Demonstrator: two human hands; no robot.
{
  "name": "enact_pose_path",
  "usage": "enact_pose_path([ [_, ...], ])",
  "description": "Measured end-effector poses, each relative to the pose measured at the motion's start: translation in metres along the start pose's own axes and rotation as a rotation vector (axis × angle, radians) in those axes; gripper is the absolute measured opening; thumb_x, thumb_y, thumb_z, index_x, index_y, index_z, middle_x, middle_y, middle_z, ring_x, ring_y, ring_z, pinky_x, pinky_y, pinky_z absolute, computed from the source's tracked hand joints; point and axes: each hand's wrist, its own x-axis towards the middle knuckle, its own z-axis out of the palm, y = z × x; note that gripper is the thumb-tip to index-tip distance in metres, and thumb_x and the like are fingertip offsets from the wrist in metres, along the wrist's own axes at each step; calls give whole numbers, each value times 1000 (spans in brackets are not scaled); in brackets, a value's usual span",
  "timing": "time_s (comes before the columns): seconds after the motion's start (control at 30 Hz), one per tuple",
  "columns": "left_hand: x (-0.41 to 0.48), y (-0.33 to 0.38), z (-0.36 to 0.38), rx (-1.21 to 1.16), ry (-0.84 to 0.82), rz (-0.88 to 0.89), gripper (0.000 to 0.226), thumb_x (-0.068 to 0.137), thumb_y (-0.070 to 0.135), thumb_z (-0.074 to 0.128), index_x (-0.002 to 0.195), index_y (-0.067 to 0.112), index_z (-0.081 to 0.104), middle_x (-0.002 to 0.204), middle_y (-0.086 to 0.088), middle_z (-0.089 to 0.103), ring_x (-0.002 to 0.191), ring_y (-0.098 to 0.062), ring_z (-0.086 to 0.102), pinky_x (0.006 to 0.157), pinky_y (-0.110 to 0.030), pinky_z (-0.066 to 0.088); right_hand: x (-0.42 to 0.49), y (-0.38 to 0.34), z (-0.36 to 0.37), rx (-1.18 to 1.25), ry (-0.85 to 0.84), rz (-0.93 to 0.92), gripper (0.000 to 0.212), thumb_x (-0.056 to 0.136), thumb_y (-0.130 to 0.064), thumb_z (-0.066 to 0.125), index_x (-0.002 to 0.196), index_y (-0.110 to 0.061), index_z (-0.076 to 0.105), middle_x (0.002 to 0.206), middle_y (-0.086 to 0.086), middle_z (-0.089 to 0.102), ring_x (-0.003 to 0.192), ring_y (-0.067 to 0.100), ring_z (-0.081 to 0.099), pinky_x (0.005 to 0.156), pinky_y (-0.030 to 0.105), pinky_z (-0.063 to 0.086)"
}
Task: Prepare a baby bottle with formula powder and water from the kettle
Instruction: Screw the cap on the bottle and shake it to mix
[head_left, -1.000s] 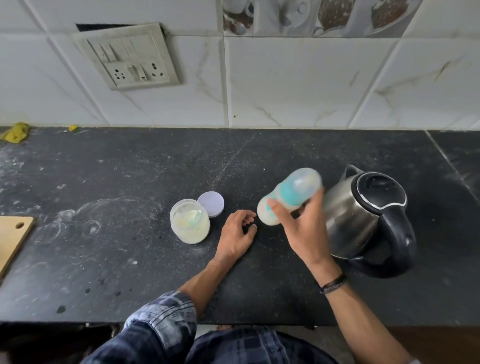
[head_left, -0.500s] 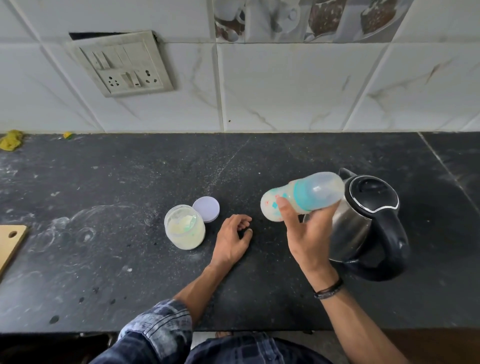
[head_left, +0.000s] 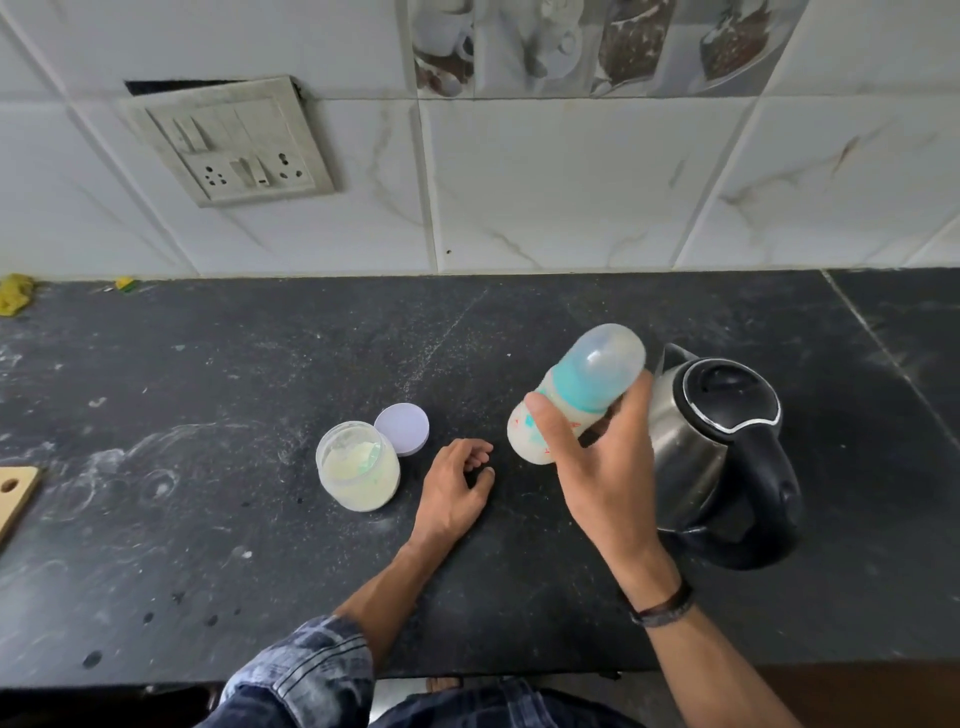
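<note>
Teal-collared bottle (head_left: 571, 400) in R hand (head_left: 602, 467).

1. Baby bottle (head_left: 569, 400): translucent white body, teal collar, frosted clear cap, small teal and red markings.
2. Kettle (head_left: 714, 447): brushed silver body, black lid and handle, thin silver rim line.
3. Formula jar (head_left: 358, 467): cloudy white, pale yellow powder inside.
4. Jar lid (head_left: 402, 428): pale lilac.
5. Counter (head_left: 208, 389): near-black stone, dusted with white smears.
6. Wall tiles (head_left: 571, 182): white, grey-brown veining.
7. Sleeve (head_left: 306, 670): blue and dark plaid.
8. Wristband (head_left: 662, 608): dark brown-black.
</note>
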Motion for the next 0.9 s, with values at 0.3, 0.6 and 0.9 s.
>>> enact_pose_path([
  [0.3, 2, -3, 4, 3, 2, 20, 27, 85, 22, 64, 107, 38, 62, 96, 20, 62, 96, -7, 60, 82, -12, 46, -3, 6, -4, 106, 90, -30, 60, 82, -59, 82, 128, -44, 46, 121, -13, 68, 111, 15, 69, 95, 37, 56],
  [0.6, 3, -6, 5, 0, 6, 16, 26, 84, 28, 62, 108, 40, 62, 96, 22, 61, 96, -4, 60, 82, -8, 44, 9, -1, -10, 406, 116, 78, 68, 87, -28, 81, 140, -6, 45, 122, 7, 70, 108, 17, 72, 88, 26, 59],
  [0.9, 4, -4, 7, -18, 18, 13, 27, 83, 25, 62, 104, 43, 61, 94, 20, 62, 95, -7, 60, 82, -10, 44, 17, -20, 0, 525, 169, 130, 49, 91, -26, 78, 132, -27, 51, 115, -11, 74, 109, 8, 70, 92, 28, 57],
])
